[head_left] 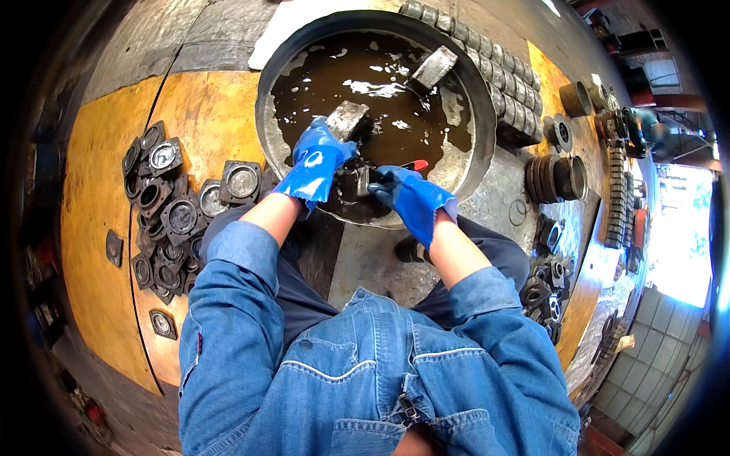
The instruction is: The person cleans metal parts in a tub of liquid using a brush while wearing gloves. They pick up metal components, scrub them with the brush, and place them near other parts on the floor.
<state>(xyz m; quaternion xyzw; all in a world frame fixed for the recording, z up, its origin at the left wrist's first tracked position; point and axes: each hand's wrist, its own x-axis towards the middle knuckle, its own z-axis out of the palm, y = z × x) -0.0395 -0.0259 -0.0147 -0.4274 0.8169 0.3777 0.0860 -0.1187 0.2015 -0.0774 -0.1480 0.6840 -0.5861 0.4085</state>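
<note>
Both my hands wear blue rubber gloves and are over the near side of a large round metal basin [268,144] of murky brown liquid. My left hand [314,161] is closed at the near end of a wet, silvery metal block [348,118]. To its right, my right hand [407,199] has its fingers curled beside a small, dark squarish piece [363,182]. A red tip [419,165] sticks out just beyond those fingers; the rest of that thing is hidden. Another metal block [436,68] leans out of the liquid near the basin's far right rim.
Dark square parts with round openings [182,216] lie heaped at my left. Rows of stacked metal pieces [517,99] stand right of the basin. Metal rings [555,178] and more dark parts [544,292] lie farther right. My knees flank the basin's near edge.
</note>
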